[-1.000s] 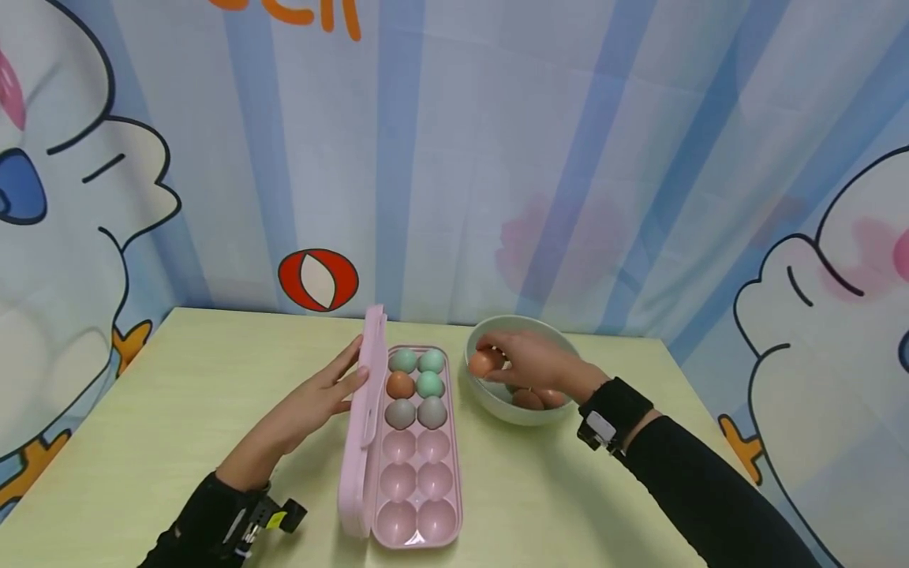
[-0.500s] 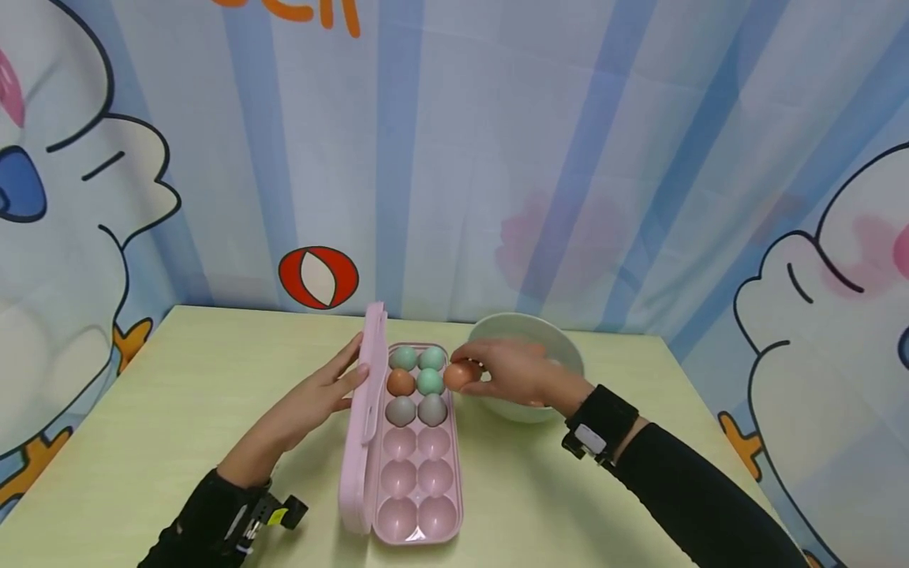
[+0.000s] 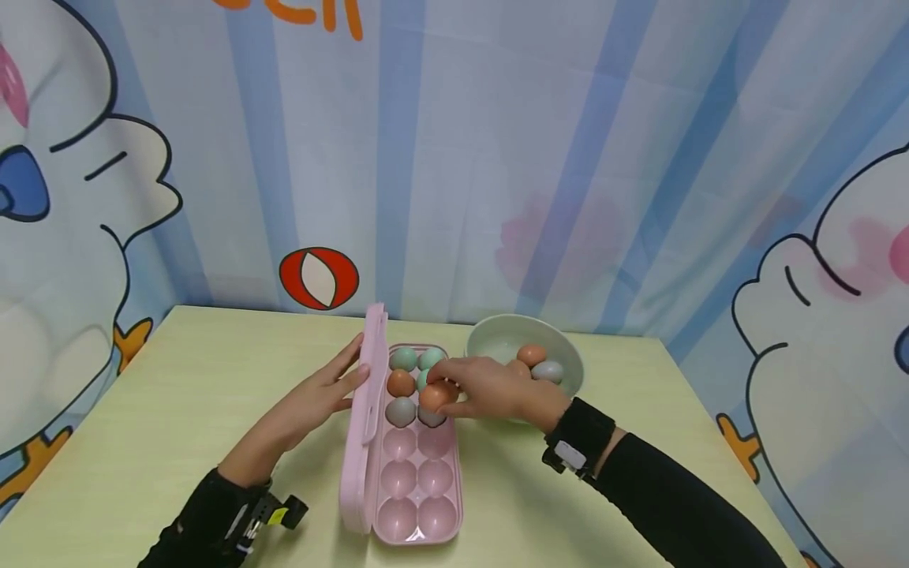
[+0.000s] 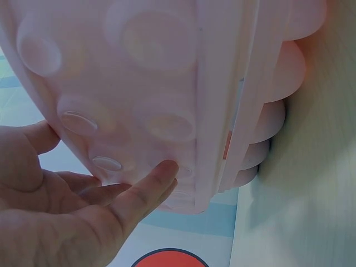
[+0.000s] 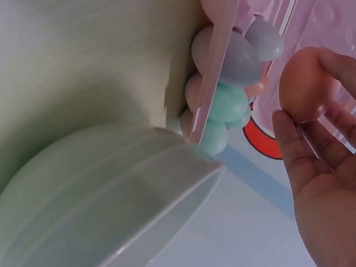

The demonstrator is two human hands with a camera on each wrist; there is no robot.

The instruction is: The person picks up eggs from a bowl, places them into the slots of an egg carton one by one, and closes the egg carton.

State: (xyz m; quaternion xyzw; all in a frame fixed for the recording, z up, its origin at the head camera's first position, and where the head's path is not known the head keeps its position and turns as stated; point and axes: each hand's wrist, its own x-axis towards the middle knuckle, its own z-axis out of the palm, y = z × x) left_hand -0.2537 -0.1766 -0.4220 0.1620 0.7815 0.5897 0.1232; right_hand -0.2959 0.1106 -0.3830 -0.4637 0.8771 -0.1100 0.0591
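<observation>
Right hand: thumb and fingers of the right hand pinch an egg, palm turned inward, the forearm reaching in from four o'clock, head view.
Held egg: orange-brown egg at the fingertips, nine o'clock from the palm, raised over the carton's third row from the far end.
Egg carton: pink egg carton, centred at eight o'clock from the right hand; two columns, six rows; eggs seated in the three far rows, pink hollows showing in the three near ones.
Carton contents: far row, two green eggs; second, a brown egg and a partly covered green one; third, two grey eggs, the right one partly behind the held egg.
Carton lid: lid stands upright on the carton's nine o'clock side.
Left hand: left hand grips the lid, thumb at its upper edge, fingers against the outer face.
Bowl: pale green bowl at two o'clock from the right hand; two orange-brown eggs and one blue-grey egg visible, remainder hidden by the hand.
Surface: pale yellow table beneath all.
Backdrop: striped blue cloth at twelve o'clock.
</observation>
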